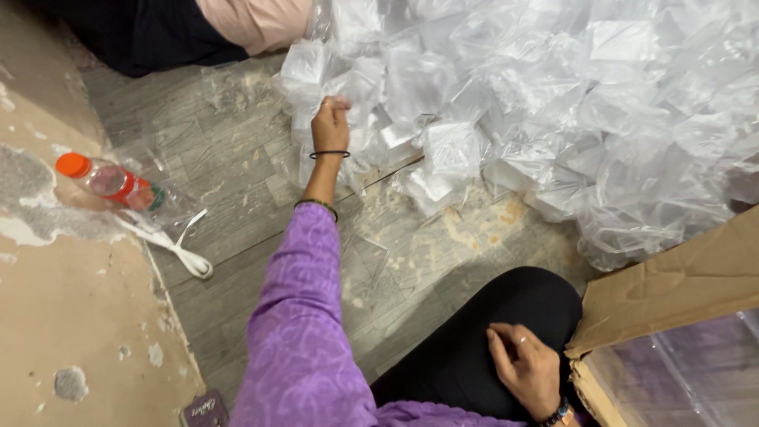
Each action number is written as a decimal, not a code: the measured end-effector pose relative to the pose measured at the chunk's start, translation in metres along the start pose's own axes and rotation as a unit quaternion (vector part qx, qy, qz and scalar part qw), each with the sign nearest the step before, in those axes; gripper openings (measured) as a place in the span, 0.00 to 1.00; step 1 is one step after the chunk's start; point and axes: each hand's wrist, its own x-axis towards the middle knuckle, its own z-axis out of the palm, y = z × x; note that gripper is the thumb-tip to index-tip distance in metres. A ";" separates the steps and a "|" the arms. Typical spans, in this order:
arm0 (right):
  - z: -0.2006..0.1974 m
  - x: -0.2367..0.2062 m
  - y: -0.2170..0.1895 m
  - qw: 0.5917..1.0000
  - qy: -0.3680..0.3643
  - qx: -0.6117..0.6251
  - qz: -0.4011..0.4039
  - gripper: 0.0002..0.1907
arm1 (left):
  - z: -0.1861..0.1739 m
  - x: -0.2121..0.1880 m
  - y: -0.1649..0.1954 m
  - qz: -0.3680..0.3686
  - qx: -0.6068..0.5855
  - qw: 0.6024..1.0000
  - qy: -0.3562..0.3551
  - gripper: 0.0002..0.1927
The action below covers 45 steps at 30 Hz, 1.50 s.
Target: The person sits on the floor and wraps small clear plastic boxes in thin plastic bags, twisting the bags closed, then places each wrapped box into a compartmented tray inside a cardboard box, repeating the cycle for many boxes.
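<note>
My left hand (330,124) reaches far out, arm in a purple sleeve, and its fingers are closed on the edge of a clear plastic bag (348,91) at the near-left side of a large heap of clear plastic bags (569,103). My right hand (523,365) rests on my black-clad knee (490,332), fingers loosely curled, holding nothing. It lies just beside the torn flap of a brown cardboard box (672,292).
A plastic bottle with an orange cap (111,182) lies against the wall at left, next to a white cable (170,241). Another person's legs (198,28) are at the top left. The floor is grey wood planks (237,166). A small purple item (204,409) lies near the bottom edge.
</note>
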 end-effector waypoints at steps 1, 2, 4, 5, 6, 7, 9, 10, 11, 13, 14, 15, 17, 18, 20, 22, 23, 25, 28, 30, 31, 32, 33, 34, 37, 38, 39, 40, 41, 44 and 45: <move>0.000 0.003 -0.002 1.000 -0.009 0.002 0.012 0.04 | -0.003 -0.011 0.002 0.059 0.028 0.998 0.003 0.09; 0.000 0.008 -0.004 0.999 -0.026 0.014 0.013 0.04 | -0.004 -0.030 0.003 0.116 0.056 0.992 0.005 0.10; 0.004 0.019 -0.008 0.997 -0.066 0.039 0.024 0.06 | -0.007 -0.090 0.002 0.200 0.139 0.970 0.010 0.15; 0.010 0.026 -0.010 0.995 -0.091 0.035 0.002 0.08 | -0.008 -0.125 0.001 0.232 0.193 0.953 0.017 0.19; 0.016 0.033 -0.012 0.993 -0.113 0.032 -0.022 0.09 | -0.006 -0.161 0.001 0.150 0.178 0.969 -0.080 0.22; 0.025 0.036 -0.015 0.992 -0.122 0.008 -0.021 0.09 | 0.000 -0.200 0.003 -0.011 0.093 0.981 -0.168 0.13; 0.042 0.040 -0.021 0.989 -0.140 -0.041 -0.022 0.09 | 0.009 -0.262 0.006 0.122 0.084 0.965 -0.216 0.15; 0.046 0.040 -0.023 0.984 -0.154 -0.071 -0.053 0.09 | 0.013 -0.292 0.011 0.122 0.103 0.956 -0.245 0.13; 0.049 0.040 -0.024 0.977 -0.169 -0.101 -0.084 0.08 | 0.015 -0.312 0.012 0.120 0.121 0.947 -0.274 0.12; 0.048 0.037 -0.024 0.970 -0.182 -0.124 -0.107 0.08 | 0.011 -0.328 0.008 0.108 0.124 0.939 -0.302 0.22; 0.045 0.035 -0.023 0.972 -0.179 -0.118 -0.096 0.08 | 0.005 -0.333 0.006 0.104 0.124 0.935 -0.316 0.28; 0.043 0.034 -0.022 0.974 -0.175 -0.112 -0.084 0.08 | -0.003 -0.330 0.000 0.064 0.095 0.954 -0.277 0.32; 0.039 0.033 -0.021 0.982 -0.143 -0.071 -0.096 0.08 | -0.025 -0.322 -0.017 -0.004 0.184 0.958 -0.220 0.45; 0.038 0.032 -0.020 0.986 -0.126 -0.049 -0.100 0.08 | -0.036 -0.318 -0.025 -0.029 0.300 0.933 -0.197 0.55; 0.038 0.032 -0.020 0.983 -0.139 -0.065 -0.103 0.07 | -0.063 -0.311 -0.039 -0.115 0.446 0.844 -0.276 0.67; 0.039 0.032 -0.021 0.981 -0.154 -0.072 -0.097 0.07 | -0.081 -0.305 -0.046 -0.157 0.415 0.847 -0.293 0.63; 0.039 0.031 -0.022 0.980 -0.161 -0.072 -0.090 0.07 | -0.085 -0.299 -0.042 -0.176 0.400 0.848 -0.301 0.61; 0.038 0.028 -0.024 0.983 -0.168 -0.028 -0.066 0.12 | -0.085 -0.291 -0.017 -0.224 0.298 0.892 -0.254 0.61; 0.035 0.020 -0.025 0.971 -0.155 0.182 -0.030 0.24 | -0.072 -0.293 0.063 -0.053 0.143 0.965 -0.213 0.60; 0.030 0.010 -0.024 0.896 -0.164 0.413 -0.014 0.30 | -0.065 -0.329 0.136 -0.033 0.109 0.945 -0.308 0.56; 0.025 0.006 -0.022 0.883 -0.144 0.443 0.054 0.30 | -0.066 -0.342 0.166 0.015 0.071 0.944 -0.322 0.61; 0.019 -0.001 -0.018 0.867 -0.118 0.470 0.119 0.30 | -0.067 -0.348 0.185 0.067 0.028 0.939 -0.338 0.67; 0.009 -0.008 -0.012 0.846 -0.089 0.493 0.182 0.29 | -0.067 -0.342 0.187 0.086 -0.037 0.929 -0.359 0.63; -0.004 -0.015 -0.004 0.853 -0.072 0.462 0.231 0.29 | -0.070 -0.335 0.183 0.106 -0.103 0.913 -0.381 0.60; -0.038 -0.040 0.020 0.874 -0.051 0.365 0.318 0.29 | -0.062 -0.321 0.146 0.014 -0.180 0.916 -0.358 0.45; -0.039 -0.051 0.023 0.888 -0.061 0.334 0.311 0.30 | -0.055 -0.320 0.129 0.040 -0.047 0.934 -0.352 0.45; -0.038 -0.062 0.024 0.956 -0.039 0.188 0.221 0.27 | -0.049 -0.323 0.112 0.066 0.087 0.936 -0.336 0.44; -0.033 -0.071 0.024 0.991 -0.013 0.035 0.127 0.25 | -0.047 -0.330 0.098 0.071 0.123 0.916 -0.376 0.47; -0.030 -0.076 0.026 0.992 0.016 -0.124 0.034 0.22 | -0.041 -0.335 0.085 0.077 0.158 0.893 -0.414 0.50; -0.026 -0.086 0.025 0.985 0.031 -0.154 -0.077 0.30 | -0.024 -0.343 0.060 0.134 0.244 0.881 -0.381 0.38; -0.026 -0.089 0.022 0.986 0.009 -0.140 -0.095 0.38 | -0.019 -0.339 0.057 0.106 0.198 0.907 -0.357 0.27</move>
